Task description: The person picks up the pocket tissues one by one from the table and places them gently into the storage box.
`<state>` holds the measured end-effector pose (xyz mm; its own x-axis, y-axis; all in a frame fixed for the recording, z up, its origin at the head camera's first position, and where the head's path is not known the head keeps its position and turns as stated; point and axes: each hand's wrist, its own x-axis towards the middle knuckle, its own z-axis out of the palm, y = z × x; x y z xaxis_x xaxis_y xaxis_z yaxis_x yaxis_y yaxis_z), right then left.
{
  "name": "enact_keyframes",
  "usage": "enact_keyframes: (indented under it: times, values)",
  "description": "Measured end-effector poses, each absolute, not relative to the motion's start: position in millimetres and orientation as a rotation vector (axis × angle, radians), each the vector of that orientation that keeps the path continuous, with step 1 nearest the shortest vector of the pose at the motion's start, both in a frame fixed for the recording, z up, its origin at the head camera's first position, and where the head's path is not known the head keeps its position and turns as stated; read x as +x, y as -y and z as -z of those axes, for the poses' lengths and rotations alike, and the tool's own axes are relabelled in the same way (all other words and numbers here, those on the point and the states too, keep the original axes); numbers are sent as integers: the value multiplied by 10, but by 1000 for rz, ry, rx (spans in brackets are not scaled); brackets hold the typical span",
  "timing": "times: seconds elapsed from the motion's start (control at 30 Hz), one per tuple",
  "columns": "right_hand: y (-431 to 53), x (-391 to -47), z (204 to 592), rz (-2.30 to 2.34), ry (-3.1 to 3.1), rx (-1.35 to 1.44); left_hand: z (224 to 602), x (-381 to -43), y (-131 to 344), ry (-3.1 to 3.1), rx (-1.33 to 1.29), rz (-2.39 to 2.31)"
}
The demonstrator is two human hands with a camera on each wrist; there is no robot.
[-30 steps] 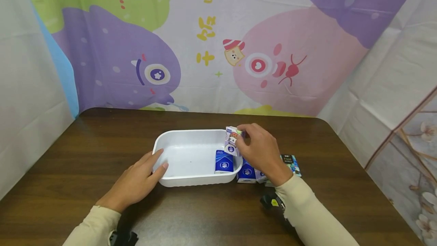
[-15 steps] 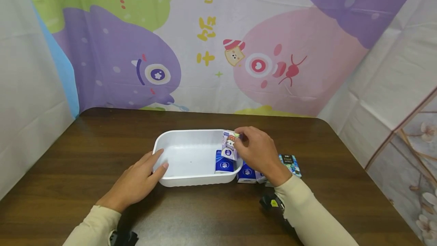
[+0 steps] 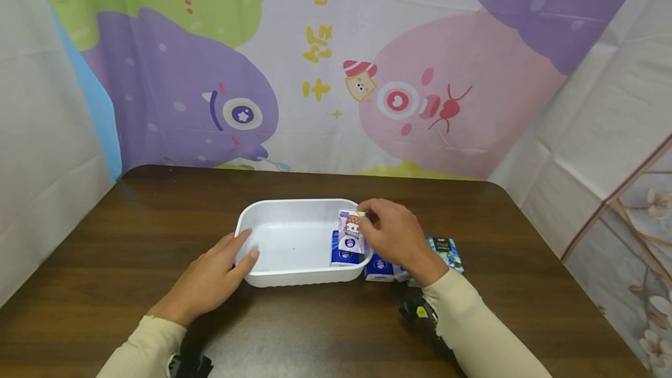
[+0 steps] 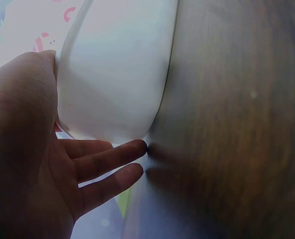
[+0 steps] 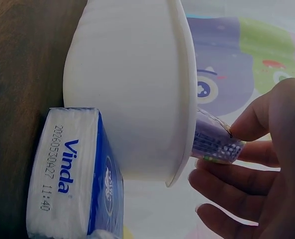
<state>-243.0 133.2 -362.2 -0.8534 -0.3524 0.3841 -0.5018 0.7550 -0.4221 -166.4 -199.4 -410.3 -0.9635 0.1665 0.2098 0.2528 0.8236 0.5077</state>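
Note:
My right hand [image 3: 394,232] pinches a small lilac tissue pack [image 3: 350,238] printed with a cartoon figure, tilted above the right end of a white plastic tub [image 3: 301,276]. In the right wrist view, thumb and fingers clasp the pack's end [image 5: 217,142] beyond the rim. A blue tissue pack [image 3: 344,259] lies in the tub, partly covered by the lilac one. My left hand [image 3: 207,279] holds the tub's left end, thumb and index finger over the rim. The other fingers [image 4: 112,162] lie against the outer wall in the left wrist view.
Another blue tissue pack [image 3: 379,269], marked Vinda in the right wrist view, stands against the tub's right outer side. Beside it are a partly hidden lilac pack [image 3: 401,273] and a colourful pack [image 3: 446,252] with a black label. Beneath everything is a dark wooden table [image 3: 294,331].
My right hand has lowered the lilac tissue pack and shifted it slightly left, so it now overlaps more of the blue pack in the tub. The left hand and tub have stayed put.

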Motion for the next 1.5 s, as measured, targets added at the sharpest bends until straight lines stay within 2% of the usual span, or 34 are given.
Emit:
enact_keyframes:
  times: [1.5]
  values:
    - [-1356, -2475, 3692, -684, 2769, 787, 4115, -1663, 1997, 2860, -318, 846]
